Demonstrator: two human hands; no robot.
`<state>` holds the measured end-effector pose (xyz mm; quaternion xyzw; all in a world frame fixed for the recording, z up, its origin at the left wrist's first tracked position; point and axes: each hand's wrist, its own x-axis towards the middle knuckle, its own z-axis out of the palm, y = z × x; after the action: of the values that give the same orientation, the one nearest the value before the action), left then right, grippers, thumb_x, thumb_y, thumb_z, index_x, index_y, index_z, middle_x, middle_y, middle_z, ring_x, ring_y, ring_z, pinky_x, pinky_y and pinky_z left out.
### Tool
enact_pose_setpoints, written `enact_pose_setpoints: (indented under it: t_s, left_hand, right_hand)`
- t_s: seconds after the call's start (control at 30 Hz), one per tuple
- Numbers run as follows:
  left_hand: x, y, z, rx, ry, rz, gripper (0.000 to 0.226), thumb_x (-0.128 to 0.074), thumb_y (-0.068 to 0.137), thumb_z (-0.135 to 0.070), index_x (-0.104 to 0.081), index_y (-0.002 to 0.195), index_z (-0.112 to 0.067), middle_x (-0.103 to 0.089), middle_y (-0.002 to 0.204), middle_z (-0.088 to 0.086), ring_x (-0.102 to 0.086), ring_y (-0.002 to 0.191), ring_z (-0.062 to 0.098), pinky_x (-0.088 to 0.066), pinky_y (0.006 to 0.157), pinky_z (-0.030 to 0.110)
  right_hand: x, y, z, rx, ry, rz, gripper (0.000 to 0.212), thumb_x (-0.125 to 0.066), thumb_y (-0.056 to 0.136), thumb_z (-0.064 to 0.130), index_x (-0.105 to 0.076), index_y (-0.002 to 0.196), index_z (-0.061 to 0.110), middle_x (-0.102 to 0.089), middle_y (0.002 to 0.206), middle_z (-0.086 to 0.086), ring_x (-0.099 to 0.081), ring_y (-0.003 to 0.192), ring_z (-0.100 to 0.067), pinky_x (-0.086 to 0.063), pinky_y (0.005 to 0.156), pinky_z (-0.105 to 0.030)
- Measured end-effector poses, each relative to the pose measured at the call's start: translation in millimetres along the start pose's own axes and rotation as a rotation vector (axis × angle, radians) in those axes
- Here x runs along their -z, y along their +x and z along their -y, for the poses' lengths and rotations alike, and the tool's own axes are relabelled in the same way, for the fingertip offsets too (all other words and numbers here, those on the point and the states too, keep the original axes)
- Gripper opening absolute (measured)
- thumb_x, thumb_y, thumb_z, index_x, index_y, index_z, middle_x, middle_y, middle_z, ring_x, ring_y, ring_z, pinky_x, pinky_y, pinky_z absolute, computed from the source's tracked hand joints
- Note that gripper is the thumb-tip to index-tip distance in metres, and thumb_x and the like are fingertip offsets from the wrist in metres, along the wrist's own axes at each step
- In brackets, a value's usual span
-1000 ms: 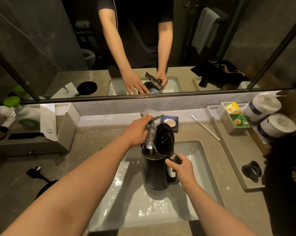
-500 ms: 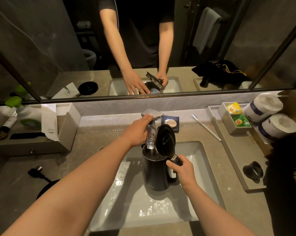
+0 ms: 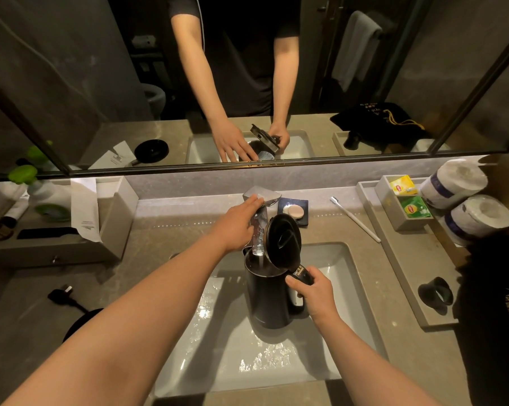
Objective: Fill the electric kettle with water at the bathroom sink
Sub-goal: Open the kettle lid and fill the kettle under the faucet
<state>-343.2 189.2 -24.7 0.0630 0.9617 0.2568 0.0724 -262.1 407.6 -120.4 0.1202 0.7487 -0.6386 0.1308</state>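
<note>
A grey stone counter (image 3: 171, 244) is spread across the scene, and a wide mirror (image 3: 71, 83) in a dark frame is mounted above its pale back ledge. Dark grey walls and a pale towel (image 3: 354, 48) hung on the far right are reflected in the glass. A grey organiser box (image 3: 112, 218) is set on the left, with a green-capped bottle (image 3: 23, 174) behind it. On the right, a long tray (image 3: 405, 268) is laid out, with tea bags (image 3: 414, 208) and two paper rolls (image 3: 478, 215) at its far end. Warm, dim light is cast over everything.
</note>
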Motion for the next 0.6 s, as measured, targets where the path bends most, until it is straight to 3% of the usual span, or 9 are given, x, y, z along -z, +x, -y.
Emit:
enact_pose_setpoints:
  t_s: [0.6]
  left_hand:
    - [1.3, -0.9, -1.0, 0.012, -0.003, 0.014, 0.069, -0.045, 0.087, -0.01, -0.02, 0.147, -0.032, -0.016, 0.159, -0.005, -0.026, 0.141, 0.025, -0.029, 0.111, 0.043]
  right_hand:
    - [0.1, 3.5, -9.6, 0.015, -0.007, 0.001, 0.021, -0.081, 0.077, 0.022, -0.066, 0.089, 0.013, -0.067, 0.084, -0.004, -0.061, 0.078, -0.023, -0.053, 0.071, -0.038]
